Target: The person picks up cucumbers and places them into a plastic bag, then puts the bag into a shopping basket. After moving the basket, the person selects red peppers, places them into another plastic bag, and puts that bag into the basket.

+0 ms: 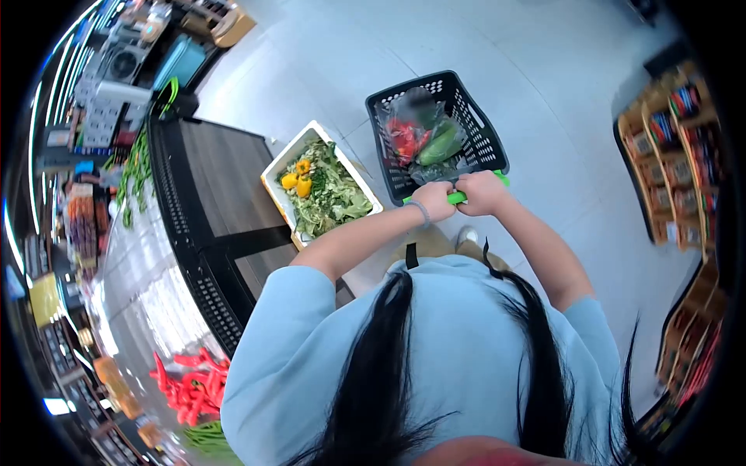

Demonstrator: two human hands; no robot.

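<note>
A black plastic basket (486,140) is in front of my body, with a green handle (457,198) along its near side. My left hand (435,202) is closed round the left part of that handle, and my right hand (480,193) is closed round it just to the right, the two hands touching. Inside the basket are clear plastic bags, one with red vegetables (406,140) and one with a long green vegetable (440,143). A dark blurred patch covers the far part of the bags.
Left of the basket, a white box (273,175) holds leafy greens and yellow peppers (298,180). Beyond it is a black-edged produce stand (177,210) with red peppers (193,386) and green beans (208,439). Wooden shelves (649,159) with packaged goods line the right.
</note>
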